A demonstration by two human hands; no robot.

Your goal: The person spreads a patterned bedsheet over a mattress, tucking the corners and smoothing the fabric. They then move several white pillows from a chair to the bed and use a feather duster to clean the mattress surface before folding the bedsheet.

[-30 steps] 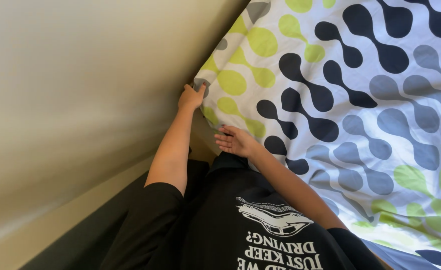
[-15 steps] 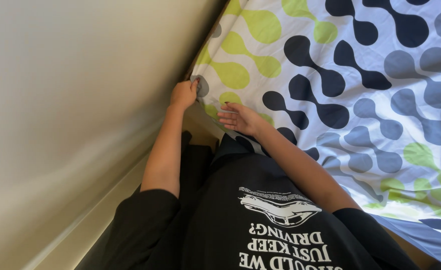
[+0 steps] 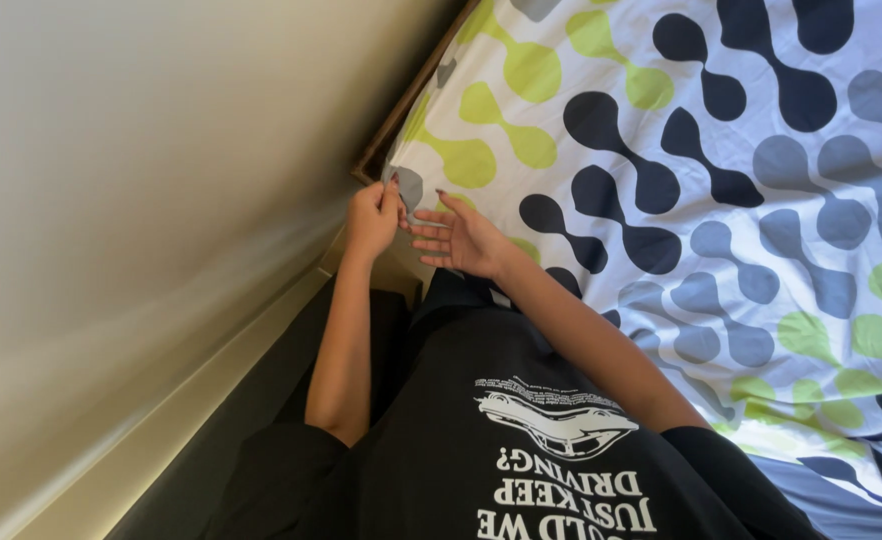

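Head view: at centre frame the left hand (image 3: 373, 218) pinches the corner of the patterned bedsheet (image 3: 681, 190) beside the wall (image 3: 141, 180); the right hand (image 3: 463, 238) hovers spread, palm up. The sheet looks light, soft and limp, best gripped at its hem. The wall crowds the left; the bed lies open toward the right.

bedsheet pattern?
White bedsheet with navy, grey and lime linked-blob shapes; head view.
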